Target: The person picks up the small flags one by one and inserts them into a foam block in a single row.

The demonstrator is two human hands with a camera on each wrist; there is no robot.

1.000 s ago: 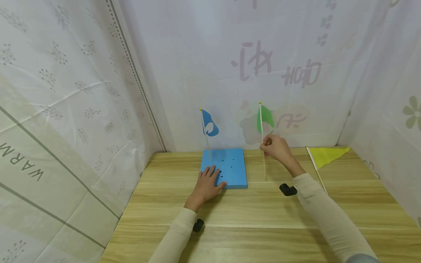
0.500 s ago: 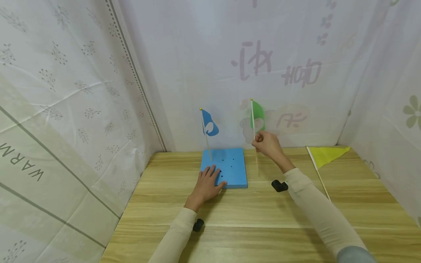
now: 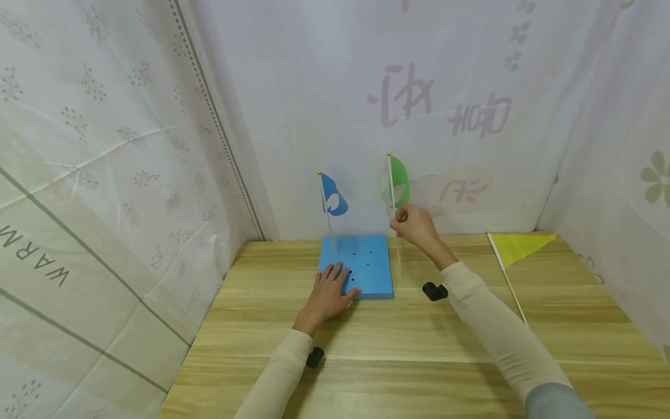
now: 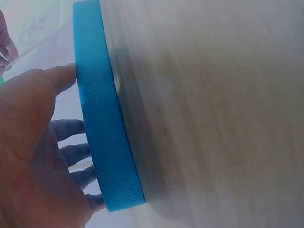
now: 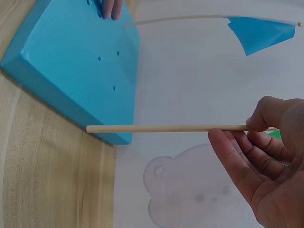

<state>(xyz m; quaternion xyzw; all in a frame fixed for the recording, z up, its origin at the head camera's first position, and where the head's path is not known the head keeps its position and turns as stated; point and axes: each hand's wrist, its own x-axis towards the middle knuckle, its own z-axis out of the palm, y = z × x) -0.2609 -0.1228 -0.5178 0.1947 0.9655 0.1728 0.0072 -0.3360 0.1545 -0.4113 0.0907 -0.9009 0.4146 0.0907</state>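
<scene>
- Nearest the camera, the left hand (image 3: 328, 291) lies flat with straight fingers on the near-left part of the blue foam block (image 3: 366, 262). The left wrist view shows the palm (image 4: 28, 156) spread over its top and the thumb at its edge. It is in the same spot as a second ago.
- Just right of the block, the right hand (image 3: 413, 224) pinches the stick of the green flag (image 3: 399, 180) between thumb and curled fingers (image 5: 237, 156), holding it upright.
- That hand has carried the flag left and a little higher; its lower end (image 5: 90, 129) now hangs off the table right by the block's right edge, so the pole looks close to lining up with a hole.
- On the block, the blue flag (image 3: 332, 198) stands planted, unmoved.
- Far right, the yellow flag (image 3: 515, 247) lies on the table (image 3: 419, 361), untouched.
</scene>
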